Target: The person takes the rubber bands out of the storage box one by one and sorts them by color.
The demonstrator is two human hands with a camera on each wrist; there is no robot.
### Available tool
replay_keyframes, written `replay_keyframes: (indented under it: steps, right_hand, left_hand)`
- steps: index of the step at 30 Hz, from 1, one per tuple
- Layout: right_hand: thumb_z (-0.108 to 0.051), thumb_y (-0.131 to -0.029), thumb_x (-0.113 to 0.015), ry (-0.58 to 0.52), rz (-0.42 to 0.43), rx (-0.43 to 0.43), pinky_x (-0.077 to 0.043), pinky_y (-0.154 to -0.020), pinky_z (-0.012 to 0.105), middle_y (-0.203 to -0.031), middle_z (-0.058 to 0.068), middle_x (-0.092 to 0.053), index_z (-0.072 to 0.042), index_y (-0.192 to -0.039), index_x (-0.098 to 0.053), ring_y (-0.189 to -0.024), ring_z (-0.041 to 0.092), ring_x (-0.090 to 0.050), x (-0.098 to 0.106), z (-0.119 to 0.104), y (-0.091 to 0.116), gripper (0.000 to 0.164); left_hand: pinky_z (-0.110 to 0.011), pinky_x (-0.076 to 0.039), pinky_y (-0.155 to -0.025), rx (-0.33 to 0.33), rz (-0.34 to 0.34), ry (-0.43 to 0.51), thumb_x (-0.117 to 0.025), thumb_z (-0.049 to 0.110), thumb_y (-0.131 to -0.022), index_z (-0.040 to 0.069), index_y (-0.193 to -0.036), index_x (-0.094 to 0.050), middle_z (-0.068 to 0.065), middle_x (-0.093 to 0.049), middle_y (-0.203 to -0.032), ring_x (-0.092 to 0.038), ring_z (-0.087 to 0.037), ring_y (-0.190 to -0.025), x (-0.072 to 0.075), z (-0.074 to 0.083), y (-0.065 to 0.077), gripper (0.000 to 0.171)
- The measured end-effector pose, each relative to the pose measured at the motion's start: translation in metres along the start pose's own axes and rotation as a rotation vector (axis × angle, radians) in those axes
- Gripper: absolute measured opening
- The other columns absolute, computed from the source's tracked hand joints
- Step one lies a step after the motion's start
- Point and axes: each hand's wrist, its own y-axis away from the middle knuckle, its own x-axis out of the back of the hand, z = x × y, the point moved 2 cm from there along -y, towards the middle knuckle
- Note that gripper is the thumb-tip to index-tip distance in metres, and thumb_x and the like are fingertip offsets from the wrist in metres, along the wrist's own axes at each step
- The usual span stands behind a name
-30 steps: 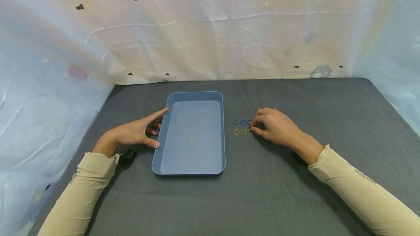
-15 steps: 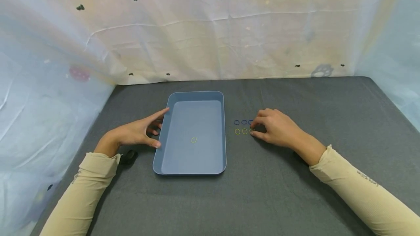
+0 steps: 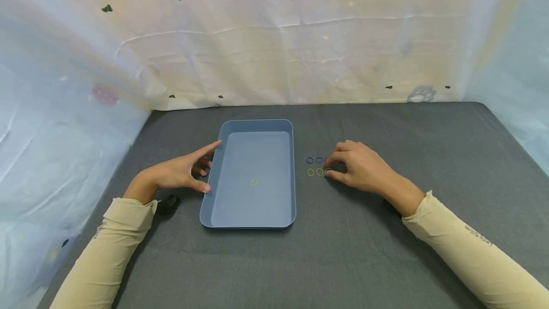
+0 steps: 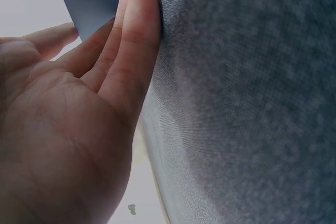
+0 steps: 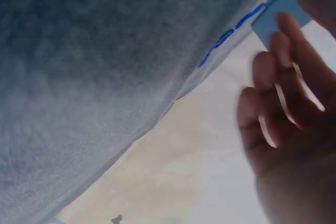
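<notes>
My left hand (image 3: 177, 170) rests against the left side of a blue rectangular tray (image 3: 290, 175), fingers and thumb spread along its wall. In the left wrist view straight fingers (image 4: 137, 30) touch the tray's side. One thin yellow ring (image 3: 253, 182), like a small rubber band, lies inside the tray. Right of the tray are a row of blue rings (image 3: 319, 159) and a row of yellow rings (image 3: 319, 172). My right hand (image 3: 362, 166) hovers at their right end, partly hiding the last ones. Thumb and forefinger stand apart; no held ring shows in the right wrist view.
A dark grey cloth covers the table (image 3: 343, 252). Behind it hangs a pale patterned curtain (image 3: 300, 61), with more sheeting at both sides. A small black object (image 3: 168, 205) is beneath the left wrist.
The right hand has shifted slightly, its fingertips a little farther left over the end rings. The left hand stays on the tray, and the rings lie as before.
</notes>
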Motion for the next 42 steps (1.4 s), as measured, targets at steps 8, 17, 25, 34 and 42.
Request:
replay_keyframes:
  steps: [8,17,25,34,42]
  right_hand:
    - [-0.025,-0.085,-0.080,-0.068,0.048,0.056,-0.049,-0.080,0.040,-0.095,-0.002,-0.069,-0.018,-0.097,-0.079,-0.090,0.017,-0.061,0.002,-0.017,-0.008,0.015]
    - [-0.025,-0.086,-0.080,-0.177,0.089,0.075,-0.048,-0.079,0.034,-0.095,-0.005,-0.068,-0.021,-0.095,-0.078,-0.090,0.014,-0.059,-0.001,-0.035,-0.015,0.011]
    - [-0.024,-0.087,-0.078,-0.224,0.089,0.130,-0.049,-0.078,0.031,-0.097,-0.004,-0.068,-0.021,-0.097,-0.077,-0.090,0.015,-0.060,-0.004,-0.051,-0.023,0.010]
    - [-0.023,-0.087,-0.078,-0.303,0.079,0.148,-0.048,-0.078,0.030,-0.098,-0.006,-0.067,-0.018,-0.099,-0.078,-0.092,0.013,-0.058,-0.004,-0.067,-0.035,0.013]
    - [-0.023,-0.088,-0.077,-0.317,0.031,0.146,-0.049,-0.082,0.031,-0.101,-0.007,-0.068,-0.019,-0.100,-0.078,-0.096,0.013,-0.059,-0.013,-0.073,-0.039,0.012]
  left_hand:
    - [-0.048,-0.043,-0.099,-0.003,0.002,0.002,-0.082,0.027,-0.084,0.029,-0.161,0.003,-0.021,-0.023,-0.159,-0.045,-0.034,-0.126,0.000,-0.003,0.000,0.114]
    - [-0.050,-0.043,-0.100,0.007,0.004,-0.005,-0.082,0.029,-0.083,0.031,-0.161,0.002,-0.022,-0.023,-0.159,-0.045,-0.036,-0.129,-0.001,-0.002,0.000,0.115]
    - [-0.050,-0.044,-0.101,0.010,0.003,-0.001,-0.082,0.029,-0.083,0.031,-0.161,0.002,-0.024,-0.023,-0.159,-0.045,-0.038,-0.130,0.000,-0.003,0.001,0.115]
    - [-0.049,-0.045,-0.099,0.011,0.014,0.007,-0.083,0.028,-0.083,0.031,-0.161,0.002,-0.024,-0.026,-0.157,-0.047,-0.036,-0.126,-0.001,-0.003,0.001,0.116]
    - [-0.047,-0.044,-0.099,0.001,-0.004,0.013,-0.082,0.028,-0.084,0.030,-0.161,0.003,-0.023,-0.024,-0.159,-0.046,-0.035,-0.127,-0.003,-0.001,-0.002,0.115]
